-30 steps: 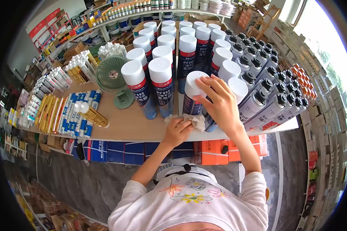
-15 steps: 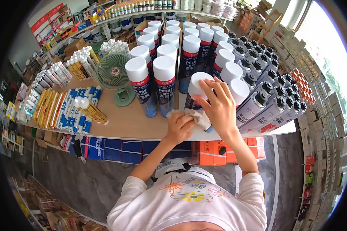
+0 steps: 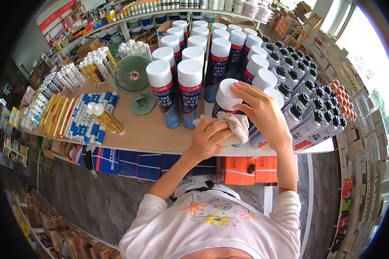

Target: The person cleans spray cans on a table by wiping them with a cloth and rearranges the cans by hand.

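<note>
Since the can (image 3: 221,108) stands roughly upright on the table (image 3: 136,140), just beyond the left hand (image 3: 209,137) with its fingers curled on a bunched cloth (image 3: 237,124), the right hand (image 3: 263,111), nearer its top, grips the cap (image 3: 227,93) between thumb and fingers.

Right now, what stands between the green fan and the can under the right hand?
Two upright white-capped cans stand side by side between the green fan and the can under the right hand, as the head view shows.
</note>
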Demonstrator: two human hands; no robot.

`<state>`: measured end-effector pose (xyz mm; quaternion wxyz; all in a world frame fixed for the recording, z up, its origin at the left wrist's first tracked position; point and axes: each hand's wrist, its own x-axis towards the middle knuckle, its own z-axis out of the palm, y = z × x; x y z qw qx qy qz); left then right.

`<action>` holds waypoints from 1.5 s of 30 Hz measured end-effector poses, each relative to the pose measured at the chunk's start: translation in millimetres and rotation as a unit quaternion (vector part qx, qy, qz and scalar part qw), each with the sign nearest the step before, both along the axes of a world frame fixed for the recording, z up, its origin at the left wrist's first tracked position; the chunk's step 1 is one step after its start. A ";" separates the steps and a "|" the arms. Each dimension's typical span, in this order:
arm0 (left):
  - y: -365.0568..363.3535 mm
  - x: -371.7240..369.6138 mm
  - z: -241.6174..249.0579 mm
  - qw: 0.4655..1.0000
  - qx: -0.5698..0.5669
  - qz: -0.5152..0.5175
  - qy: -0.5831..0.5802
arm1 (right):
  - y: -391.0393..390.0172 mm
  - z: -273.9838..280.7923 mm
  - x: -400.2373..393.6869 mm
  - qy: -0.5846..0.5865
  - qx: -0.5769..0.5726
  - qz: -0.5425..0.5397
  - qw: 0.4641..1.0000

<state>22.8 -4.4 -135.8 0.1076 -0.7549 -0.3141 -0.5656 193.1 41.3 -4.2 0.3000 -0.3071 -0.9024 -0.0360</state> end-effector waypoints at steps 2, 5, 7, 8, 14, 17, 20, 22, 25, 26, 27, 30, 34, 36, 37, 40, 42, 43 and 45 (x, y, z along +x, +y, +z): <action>3.1 2.0 -0.5 1.000 0.012 0.004 -0.003 | -0.2 1.1 1.1 0.009 -0.021 0.000 1.000; 3.6 1.7 -4.7 1.000 0.002 0.011 0.010 | 0.7 2.0 0.1 0.014 -0.019 0.005 1.000; -1.2 3.1 1.0 0.999 0.016 0.032 0.008 | 5.1 2.6 0.4 0.023 -0.012 0.014 1.000; -2.1 3.8 0.3 0.999 0.011 0.031 0.007 | 3.3 5.9 -1.0 0.018 -0.017 0.005 1.000; 0.6 -6.9 -36.0 0.997 0.019 0.066 0.029 | -5.4 -14.8 -12.0 0.010 0.122 -0.039 0.992; -0.2 -15.7 -81.9 0.998 -0.021 0.036 0.043 | -9.0 -23.0 -17.6 0.024 0.165 -0.097 0.981; -3.5 -17.5 -103.6 0.991 -0.093 0.028 0.089 | -6.2 -22.0 -20.9 0.006 0.187 -0.107 0.976; -1.1 -11.6 -81.4 0.994 -0.071 0.029 0.073 | -4.0 -22.6 -22.2 -0.001 0.192 -0.104 0.976; 7.9 3.2 -33.2 0.999 -0.024 0.038 0.013 | -3.9 -24.5 -23.4 0.001 0.196 -0.098 0.976; 12.8 7.1 -19.7 0.998 0.027 0.060 -0.013 | -4.7 -25.6 -22.4 -0.002 0.195 -0.095 0.976; 17.5 9.7 -10.5 0.993 0.078 0.082 -0.038 | -6.2 -27.0 -20.9 -0.007 0.197 -0.095 0.976; 25.0 9.4 -25.5 0.991 0.098 0.086 -0.007 | -2.3 -28.6 -16.4 -0.009 0.202 -0.094 0.975; 15.1 1.7 -80.8 0.993 0.034 0.090 0.070 | -1.8 -29.4 -19.9 0.006 0.200 -0.103 0.974; 6.0 -0.3 -91.2 0.994 0.000 0.082 0.069 | -4.5 -29.7 -19.1 0.013 0.195 -0.111 0.974; 2.1 -0.4 -94.7 0.994 -0.035 0.080 0.064 | -4.3 -27.6 -17.9 0.018 0.187 -0.100 0.977; -2.2 -1.2 -94.5 0.995 -0.058 0.062 0.049 | 0.3 -13.9 -8.1 0.025 0.151 -0.058 0.987; -5.9 -4.4 -87.5 0.996 -0.057 0.058 0.047 | 2.1 -3.8 0.8 0.047 0.038 -0.019 0.998; -7.7 -6.0 -84.0 0.996 -0.066 0.052 0.043 | 6.0 -0.6 4.2 0.048 0.040 -0.017 0.998; -8.4 -7.7 -77.0 0.995 -0.073 0.050 0.038 | 14.0 4.8 9.3 0.012 0.083 0.040 0.996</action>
